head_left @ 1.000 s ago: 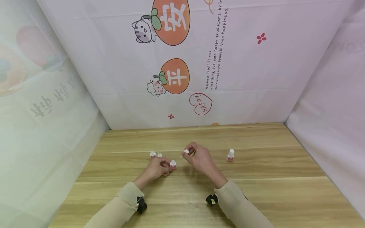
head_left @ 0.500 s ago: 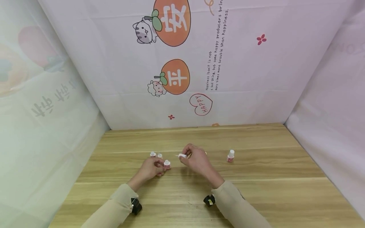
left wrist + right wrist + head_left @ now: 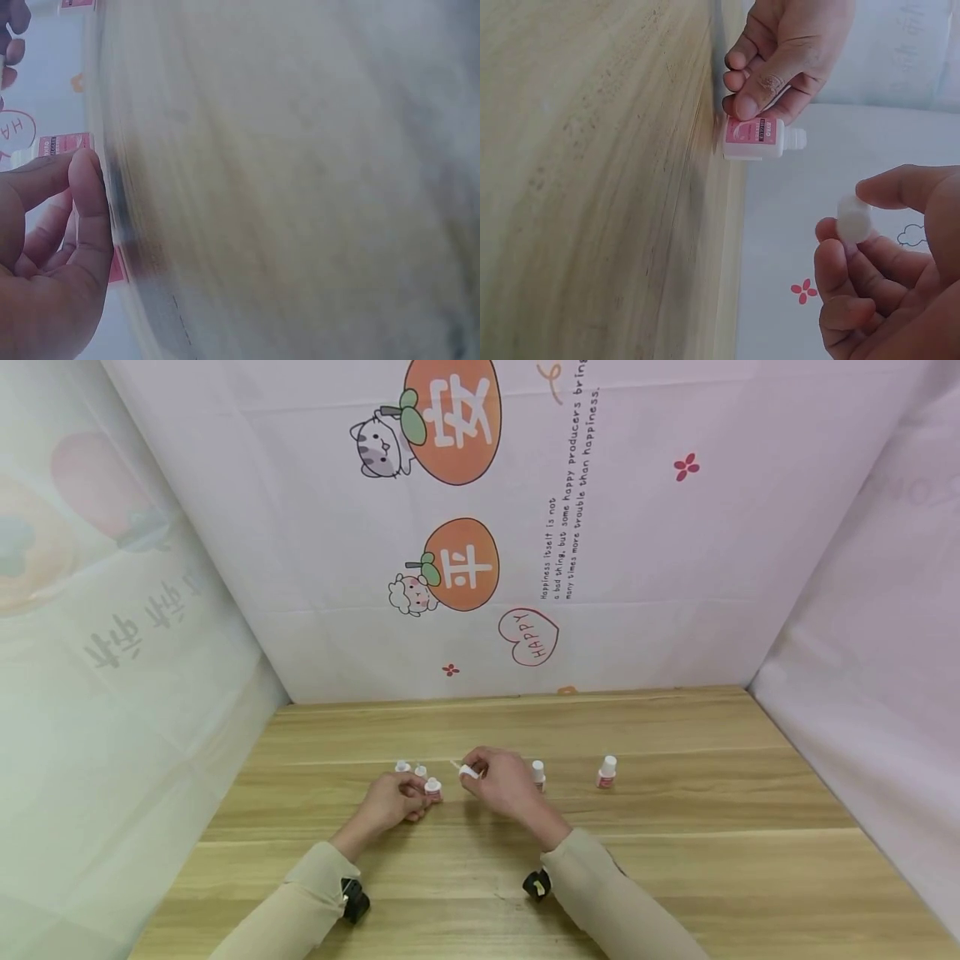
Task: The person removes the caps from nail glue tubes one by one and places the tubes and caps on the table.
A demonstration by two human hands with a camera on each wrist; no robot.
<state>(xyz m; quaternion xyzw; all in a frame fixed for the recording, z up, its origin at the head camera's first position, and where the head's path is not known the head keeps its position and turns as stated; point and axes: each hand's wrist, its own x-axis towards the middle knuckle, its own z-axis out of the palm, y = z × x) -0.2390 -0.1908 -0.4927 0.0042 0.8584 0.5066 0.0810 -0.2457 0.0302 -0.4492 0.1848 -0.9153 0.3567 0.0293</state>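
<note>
My left hand (image 3: 392, 802) pinches a small white bottle (image 3: 432, 792) with a pink label. It stands upright on the table, and its narrow neck is uncapped in the right wrist view. My right hand (image 3: 506, 782) holds a white brush cap (image 3: 468, 772) between thumb and fingers. The cap is tilted, its thin brush pointing left, and it is apart from the bottle. Close behind my left hand are a second bottle (image 3: 402, 767) and a third one (image 3: 421, 771), both partly hidden by the hand.
Right of my right hand stands a capped bottle (image 3: 537, 772), partly covered by the hand. Another capped bottle (image 3: 607, 772) is farther right. A printed white cloth (image 3: 630, 635) rises behind the wooden table (image 3: 712, 877), with more cloth at both sides.
My left hand has slid the bottle leftward, beside the two other bottles. My right hand has moved left with the cap, uncovering a capped bottle to its right.
</note>
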